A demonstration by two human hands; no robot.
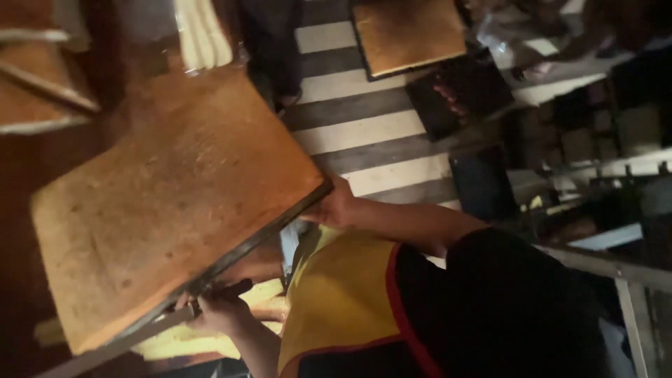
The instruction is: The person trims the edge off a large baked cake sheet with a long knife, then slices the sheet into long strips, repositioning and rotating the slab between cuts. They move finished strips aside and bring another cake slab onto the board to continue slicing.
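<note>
A large flat golden-brown sponge sheet lies on a dark metal tray that is tilted, filling the left half of the view. My right hand grips the tray's near corner, its arm coming out of a black sleeve. My left hand is closed on the dark handle of a long knife, whose blade runs along the tray's lower edge beside the sponge. A yellow apron with red trim shows between my arms.
Pale cake strips lie below the tray. Farther off, another person's hand holds a black tray, beside a second sponge sheet. A striped floor runs between. Metal racks stand at right.
</note>
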